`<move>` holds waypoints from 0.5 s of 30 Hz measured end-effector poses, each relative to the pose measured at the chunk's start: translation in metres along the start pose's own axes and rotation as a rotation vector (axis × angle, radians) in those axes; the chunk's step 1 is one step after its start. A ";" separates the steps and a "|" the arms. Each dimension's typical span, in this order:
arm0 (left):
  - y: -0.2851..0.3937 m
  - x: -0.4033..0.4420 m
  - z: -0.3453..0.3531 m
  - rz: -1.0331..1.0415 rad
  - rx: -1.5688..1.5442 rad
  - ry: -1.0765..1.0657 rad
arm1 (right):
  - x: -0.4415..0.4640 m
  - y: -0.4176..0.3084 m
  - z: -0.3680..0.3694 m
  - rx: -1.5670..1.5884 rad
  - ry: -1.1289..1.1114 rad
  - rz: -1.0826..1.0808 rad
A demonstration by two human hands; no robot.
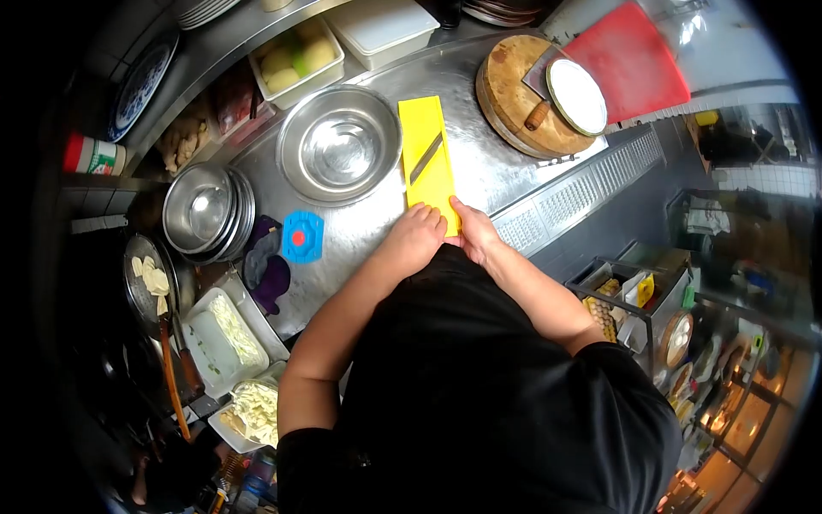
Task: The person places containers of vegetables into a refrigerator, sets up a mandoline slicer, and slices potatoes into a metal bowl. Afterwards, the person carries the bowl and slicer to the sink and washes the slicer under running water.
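Note:
A yellow mandoline slicer (437, 128) with a slanted metal blade extends away from me over the steel counter. My left hand (419, 233) is closed on its near end, the fingers curled over the left side. On the opposite edge, my right hand (473, 230) grips the same end, with the thumb along the side and the other fingers partly hidden. Just left of the slicer stands a wide steel bowl (338, 146) with nothing visible in it. A blue plastic piece with a red centre (302, 237) lies nearer me, left of my left hand.
At the back right, a round wooden chopping board (507, 73) carries a cleaver (537, 113) and a white round lid (576, 96). Peeled potatoes fill a white tub (295, 60) behind the bowl. Stacked steel bowls (199, 208) and trays of cut vegetables (229, 334) are left.

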State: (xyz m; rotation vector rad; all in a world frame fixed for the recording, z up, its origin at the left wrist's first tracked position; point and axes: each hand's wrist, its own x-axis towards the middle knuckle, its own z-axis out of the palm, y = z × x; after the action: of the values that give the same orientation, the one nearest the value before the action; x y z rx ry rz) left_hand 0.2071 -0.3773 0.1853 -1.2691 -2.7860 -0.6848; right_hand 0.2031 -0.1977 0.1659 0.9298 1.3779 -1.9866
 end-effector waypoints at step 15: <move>0.005 0.021 -0.012 0.104 0.144 -0.004 | 0.017 -0.014 -0.004 0.087 -0.056 0.016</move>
State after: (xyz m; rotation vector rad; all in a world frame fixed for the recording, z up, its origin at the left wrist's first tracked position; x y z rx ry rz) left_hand 0.1942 -0.3638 0.2018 -1.3765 -2.6924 -0.4669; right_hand 0.1827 -0.1903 0.1601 0.9133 1.2586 -2.0586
